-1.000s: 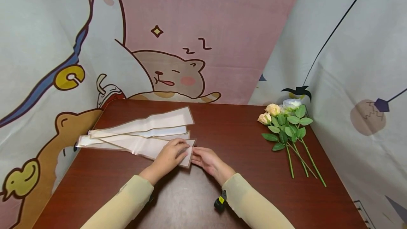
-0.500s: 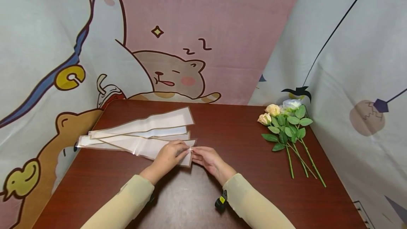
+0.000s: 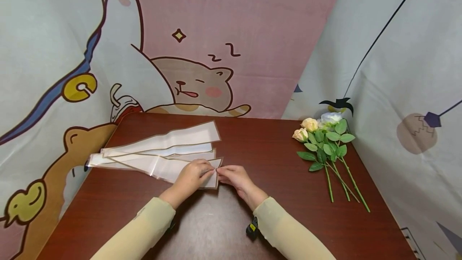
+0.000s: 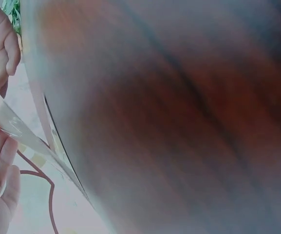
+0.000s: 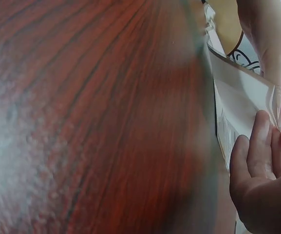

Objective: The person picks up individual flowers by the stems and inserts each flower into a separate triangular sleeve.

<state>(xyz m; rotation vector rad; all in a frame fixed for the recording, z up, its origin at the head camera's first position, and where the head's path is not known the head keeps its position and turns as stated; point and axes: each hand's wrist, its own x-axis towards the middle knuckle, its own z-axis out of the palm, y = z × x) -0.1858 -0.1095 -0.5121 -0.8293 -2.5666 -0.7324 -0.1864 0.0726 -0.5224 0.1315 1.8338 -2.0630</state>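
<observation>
Left hand (image 3: pixel 193 175) and right hand (image 3: pixel 235 178) pinch the right-hand end of the nearest brown-edged sleeve (image 3: pixel 167 167); the left hand covers part of it; other sleeves (image 3: pixel 195 136) fan out behind; flowers (image 3: pixel 330 141) lie well apart on the table (image 3: pixel 260 147), right.

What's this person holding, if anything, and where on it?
The nearest pale, brown-edged sheet: the right hand pinches its right-hand edge. The left hand touches it just beside that; whether it also grips is unclear.
</observation>
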